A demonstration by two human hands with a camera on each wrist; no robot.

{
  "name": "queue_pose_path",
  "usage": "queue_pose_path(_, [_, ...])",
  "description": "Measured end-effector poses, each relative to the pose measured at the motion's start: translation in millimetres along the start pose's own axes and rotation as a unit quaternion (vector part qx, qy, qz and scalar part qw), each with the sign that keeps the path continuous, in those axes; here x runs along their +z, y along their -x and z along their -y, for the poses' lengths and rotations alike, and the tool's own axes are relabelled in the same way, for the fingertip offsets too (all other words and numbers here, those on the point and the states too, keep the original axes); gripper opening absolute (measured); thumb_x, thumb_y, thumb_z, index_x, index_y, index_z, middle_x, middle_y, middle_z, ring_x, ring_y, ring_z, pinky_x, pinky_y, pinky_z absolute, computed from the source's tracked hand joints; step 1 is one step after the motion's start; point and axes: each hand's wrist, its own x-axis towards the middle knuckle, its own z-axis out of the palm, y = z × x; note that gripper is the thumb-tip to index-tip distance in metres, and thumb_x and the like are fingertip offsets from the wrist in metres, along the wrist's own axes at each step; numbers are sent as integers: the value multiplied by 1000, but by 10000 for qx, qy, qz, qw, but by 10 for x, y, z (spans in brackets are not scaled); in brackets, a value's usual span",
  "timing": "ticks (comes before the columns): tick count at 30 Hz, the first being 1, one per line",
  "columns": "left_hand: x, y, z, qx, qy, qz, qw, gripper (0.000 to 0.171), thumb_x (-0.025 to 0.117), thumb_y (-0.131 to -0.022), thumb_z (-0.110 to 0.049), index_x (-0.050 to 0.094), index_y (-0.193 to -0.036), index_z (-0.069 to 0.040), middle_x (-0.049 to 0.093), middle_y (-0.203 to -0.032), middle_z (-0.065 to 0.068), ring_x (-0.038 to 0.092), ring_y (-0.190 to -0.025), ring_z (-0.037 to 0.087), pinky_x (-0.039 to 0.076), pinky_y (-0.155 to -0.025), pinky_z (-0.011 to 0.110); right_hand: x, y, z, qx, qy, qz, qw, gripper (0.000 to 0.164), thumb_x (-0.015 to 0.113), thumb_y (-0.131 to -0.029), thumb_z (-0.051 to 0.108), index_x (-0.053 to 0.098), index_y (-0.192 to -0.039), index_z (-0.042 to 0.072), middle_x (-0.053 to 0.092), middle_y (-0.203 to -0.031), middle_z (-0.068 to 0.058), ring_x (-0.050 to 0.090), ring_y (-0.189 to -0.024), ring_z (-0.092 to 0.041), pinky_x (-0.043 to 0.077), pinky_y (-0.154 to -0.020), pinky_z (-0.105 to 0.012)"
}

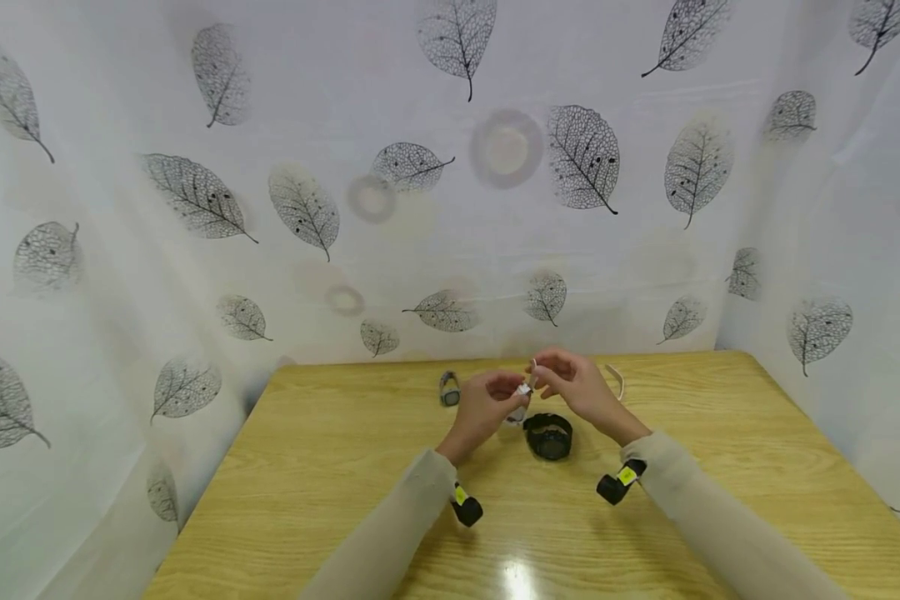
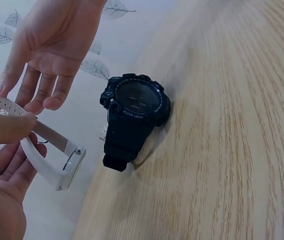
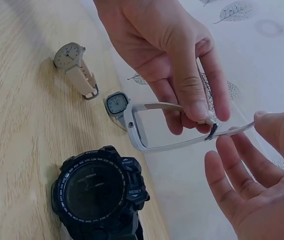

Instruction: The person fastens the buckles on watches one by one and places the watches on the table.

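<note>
A white watch (image 3: 169,146), its strap forming a loop, is held up above the table between both hands. My left hand (image 1: 487,408) pinches it near the buckle (image 3: 209,121) with thumb and finger. At the strap's free end, which sticks out past the buckle, my right hand (image 1: 579,390) grips the tip (image 2: 1,101) between thumb and finger; its other fingers are spread loosely. The watch's case (image 2: 72,169) hangs below the left fingers. Just under the hands, a black sports watch (image 1: 549,437) rests on the table.
A grey square-faced watch (image 3: 117,104) and a beige round-faced watch (image 3: 74,62) stand on the wooden table (image 1: 330,467). A pale strap (image 1: 617,381) lies beyond the right hand. A leaf-patterned curtain (image 1: 435,233) hangs behind the table's far edge.
</note>
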Motion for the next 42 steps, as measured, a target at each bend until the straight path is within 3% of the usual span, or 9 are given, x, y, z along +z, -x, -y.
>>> queue_pose_path(5, [7, 5, -7, -142, 149, -275, 9994, 26, 81, -88, -3, 75, -114, 1, 75, -104, 19, 73, -92, 33, 60, -77, 25, 19, 0, -7, 21, -73, -59, 10000, 28, 62, -105, 19, 63, -127, 1, 70, -117, -21, 71, -94, -27, 62, -77, -37])
queue_pose_path(11, [1, 6, -29, -433, 59, -429, 9981, 26, 83, -88, -11, 77, -112, -4, 77, -102, 10, 74, -89, 20, 60, -77, 24, 38, 9, 17, -73, -44, -218, 9997, 28, 64, -104, 19, 63, -126, 1, 70, -115, -23, 71, -92, -34, 63, -76, -37])
queue_pose_path(18, [-47, 23, -5, -743, -15, -188, 9971, 20, 81, -91, -19, 80, -108, -9, 77, -98, 1, 71, -81, 10, 62, -72, 30, 63, 18, 3, -142, -39, -280, 9995, 25, 65, -103, 14, 65, -123, 0, 70, -113, -24, 69, -92, -43, 63, -75, -37])
queue_pose_path(22, [-67, 30, 4, -723, -76, 39, 9973, 17, 79, -93, -20, 80, -106, -10, 77, -96, 1, 71, -79, 10, 62, -71, 31, 67, 39, -2, -118, 14, -219, 9997, 26, 65, -103, 13, 67, -125, 1, 71, -112, -20, 71, -90, -33, 62, -76, -44])
queue_pose_path(25, [-76, 38, -4, -690, -47, 109, 9975, 17, 78, -94, -20, 80, -106, -8, 77, -96, 2, 72, -80, 11, 62, -70, 30, 58, 53, -11, -104, 240, -223, 9994, 26, 66, -103, 17, 71, -124, 4, 72, -114, -18, 71, -87, -21, 61, -78, -49])
queue_pose_path(28, [-83, 44, -17, -735, -30, 135, 9972, 18, 79, -94, -21, 80, -107, -9, 77, -96, 1, 71, -81, 11, 62, -70, 29, 43, 63, -13, -137, 530, -265, 9982, 26, 67, -102, 22, 74, -122, 6, 72, -115, -17, 70, -84, -16, 62, -77, -46])
queue_pose_path(34, [-104, 49, -23, -815, -52, 175, 9965, 18, 78, -94, -24, 80, -108, -13, 77, -97, 0, 71, -83, 13, 61, -71, 28, 10, 74, 8, -273, 1018, -256, 9941, 21, 68, -102, 23, 78, -116, 10, 75, -111, -11, 70, -83, -17, 61, -73, -32])
queue_pose_path(42, [-154, 32, -27, -520, -221, 313, 9979, 17, 76, -96, -22, 79, -107, -10, 77, -96, 5, 72, -82, 15, 61, -69, 28, -14, 54, 54, -815, 1996, -124, 9764, 12, 71, -99, 16, 79, -106, 13, 75, -102, -3, 69, -83, -20, 60, -70, -32])
